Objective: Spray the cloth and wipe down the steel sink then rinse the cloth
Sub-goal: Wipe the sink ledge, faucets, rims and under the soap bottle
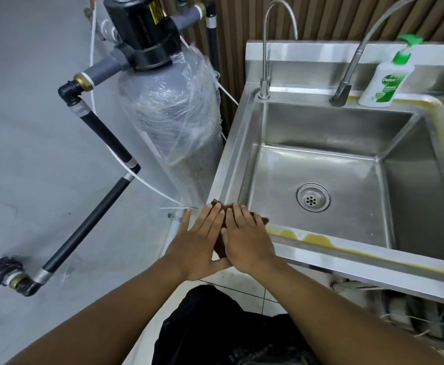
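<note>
Left hand (199,243) and right hand (244,241) flat, fingers together, pressing dark brown cloth (261,219) onto near-left corner of stainless steel sink (373,255), likely for scrubbing force.

A grey water filter tank (173,119) wrapped in clear plastic stands upright, topped by a black valve head (141,30). Left of the tank, a black pipe (94,198) zigzags down to a wall fitting. Right of the tank, a gooseneck tap (265,48), a flexible-hose tap (347,75) and a white soap bottle (384,80) with a green pump.
</note>
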Motion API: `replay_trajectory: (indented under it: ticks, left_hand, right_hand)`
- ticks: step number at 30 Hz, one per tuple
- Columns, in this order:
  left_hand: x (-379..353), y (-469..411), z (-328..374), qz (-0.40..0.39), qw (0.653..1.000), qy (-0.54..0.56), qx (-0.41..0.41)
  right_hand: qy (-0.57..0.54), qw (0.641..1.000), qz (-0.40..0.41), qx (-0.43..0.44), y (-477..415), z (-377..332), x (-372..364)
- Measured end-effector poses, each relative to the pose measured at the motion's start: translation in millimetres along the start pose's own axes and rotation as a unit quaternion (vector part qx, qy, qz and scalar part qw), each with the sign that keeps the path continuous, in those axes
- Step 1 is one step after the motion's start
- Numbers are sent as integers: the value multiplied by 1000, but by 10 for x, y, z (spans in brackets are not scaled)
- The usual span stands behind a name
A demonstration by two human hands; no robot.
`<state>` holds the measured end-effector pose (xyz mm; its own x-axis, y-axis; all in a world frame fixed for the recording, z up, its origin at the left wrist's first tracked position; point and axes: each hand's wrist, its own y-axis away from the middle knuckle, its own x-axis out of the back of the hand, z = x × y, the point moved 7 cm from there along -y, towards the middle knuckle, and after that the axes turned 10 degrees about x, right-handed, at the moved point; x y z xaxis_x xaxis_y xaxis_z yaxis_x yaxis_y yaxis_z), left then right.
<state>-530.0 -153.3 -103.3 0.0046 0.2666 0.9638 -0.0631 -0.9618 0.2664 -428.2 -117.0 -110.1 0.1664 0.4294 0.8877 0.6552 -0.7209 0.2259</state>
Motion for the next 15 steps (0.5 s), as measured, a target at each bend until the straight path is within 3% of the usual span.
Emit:
replay_trajectory:
  ticks: [7, 11, 15]
  left_hand:
    - [85, -244, -144, -44, 999, -2, -10]
    - [25, 6, -135, -30, 999, -12, -8]
    - [-62, 255, -6, -47, 998, 13, 45]
  right_hand:
    - [-24, 999, 14, -29, -245, -13, -12]
    - [24, 999, 15, 26, -78, -116, -40]
    - [62, 995, 14, 79, 54, -130, -58]
